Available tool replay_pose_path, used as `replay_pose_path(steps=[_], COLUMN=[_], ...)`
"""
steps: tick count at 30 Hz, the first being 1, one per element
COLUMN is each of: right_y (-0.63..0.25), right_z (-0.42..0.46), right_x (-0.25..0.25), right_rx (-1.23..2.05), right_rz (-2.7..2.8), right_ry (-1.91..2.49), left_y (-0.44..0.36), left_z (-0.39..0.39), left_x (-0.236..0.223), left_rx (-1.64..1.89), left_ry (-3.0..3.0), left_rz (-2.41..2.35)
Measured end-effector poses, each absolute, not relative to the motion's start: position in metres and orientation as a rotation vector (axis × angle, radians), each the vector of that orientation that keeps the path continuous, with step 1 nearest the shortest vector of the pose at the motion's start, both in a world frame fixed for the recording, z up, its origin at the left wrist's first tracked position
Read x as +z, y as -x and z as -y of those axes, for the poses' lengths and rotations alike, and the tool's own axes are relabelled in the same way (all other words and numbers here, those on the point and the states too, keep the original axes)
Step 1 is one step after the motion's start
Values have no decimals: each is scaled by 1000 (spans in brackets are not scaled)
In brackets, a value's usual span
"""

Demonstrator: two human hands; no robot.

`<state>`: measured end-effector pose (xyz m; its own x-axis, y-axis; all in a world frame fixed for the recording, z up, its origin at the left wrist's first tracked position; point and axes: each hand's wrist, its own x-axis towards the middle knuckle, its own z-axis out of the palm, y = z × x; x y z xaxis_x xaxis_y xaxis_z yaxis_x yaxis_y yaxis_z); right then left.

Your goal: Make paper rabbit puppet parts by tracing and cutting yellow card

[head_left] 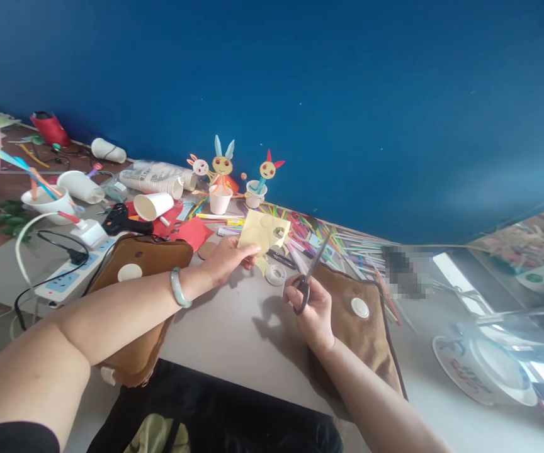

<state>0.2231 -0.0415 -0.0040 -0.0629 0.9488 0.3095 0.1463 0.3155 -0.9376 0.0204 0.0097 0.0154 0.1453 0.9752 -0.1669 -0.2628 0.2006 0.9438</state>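
My left hand (227, 258) pinches the lower edge of a pale yellow paper sheet (260, 231) that has round holes cut in it, holding it above the table. My right hand (312, 308) grips a pair of scissors (310, 272) by the dark handles, blades pointing up and away to the right of the paper. The blades are apart from the sheet. A green bangle (179, 287) circles my left wrist. A roll of clear tape (276, 274) lies on the table between my hands.
Two brown pads (135, 264) (361, 327) lie under my forearms. Paper-cup bunny figures (221, 182) stand at the back by a blue wall. White cups (153, 205), coloured straws (342, 248), red paper (191, 231) and a power strip (67, 277) crowd the left. A glass lid (489, 371) sits at right.
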Motion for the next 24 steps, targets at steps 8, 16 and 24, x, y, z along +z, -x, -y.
replay_pose_path(steps=[8, 16, 24], right_y=[-222, -218, -218], right_z=[43, 42, 42], right_x=[2, 5, 5], right_rx=[1141, 1315, 1316], right_rz=[1821, 1936, 1951], right_ry=[1082, 1158, 1170], left_y=[-16, -22, -26], left_z=[-11, -3, -1], left_x=[27, 23, 15], left_rx=[1202, 1220, 1164], left_ry=[-853, -833, -870], left_rz=[-1004, -922, -886])
